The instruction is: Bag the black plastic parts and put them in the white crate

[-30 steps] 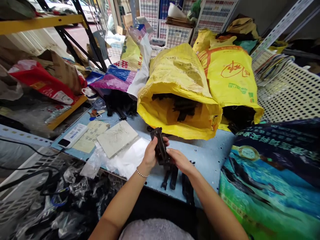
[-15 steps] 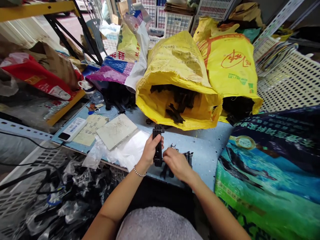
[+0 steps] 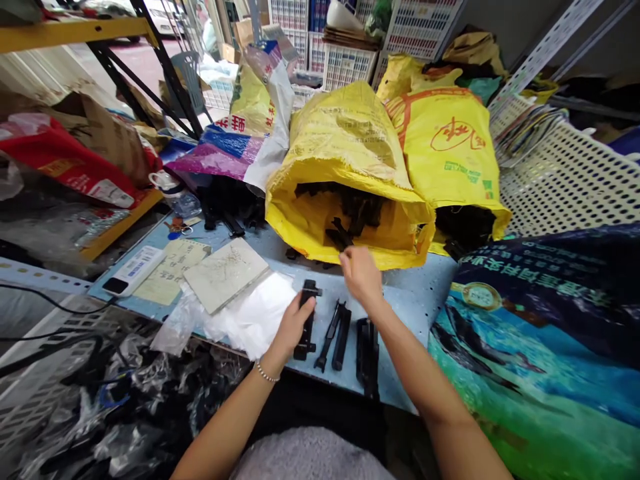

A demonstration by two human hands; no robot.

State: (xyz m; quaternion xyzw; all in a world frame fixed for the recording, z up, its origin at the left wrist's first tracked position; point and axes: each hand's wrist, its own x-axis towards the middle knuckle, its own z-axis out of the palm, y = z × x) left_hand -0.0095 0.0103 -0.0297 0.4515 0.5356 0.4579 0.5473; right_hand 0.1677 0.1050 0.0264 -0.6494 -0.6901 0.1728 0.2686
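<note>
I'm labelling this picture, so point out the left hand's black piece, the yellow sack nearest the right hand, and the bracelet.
Black piece (image 3: pixel 305 332): head view, on its body below the thumb.
Yellow sack (image 3: pixel 350 137): head view, on its upper side.
Bracelet (image 3: pixel 265 375): head view, on its beads.

On the blue table lie black parts and a note

The head camera looks down over the table.

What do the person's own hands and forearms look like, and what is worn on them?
The left hand and right hand wear no gloves, and no sleeves show. A bracelet of small, round, silvery beads circles the left wrist; none shows on the right.
</note>
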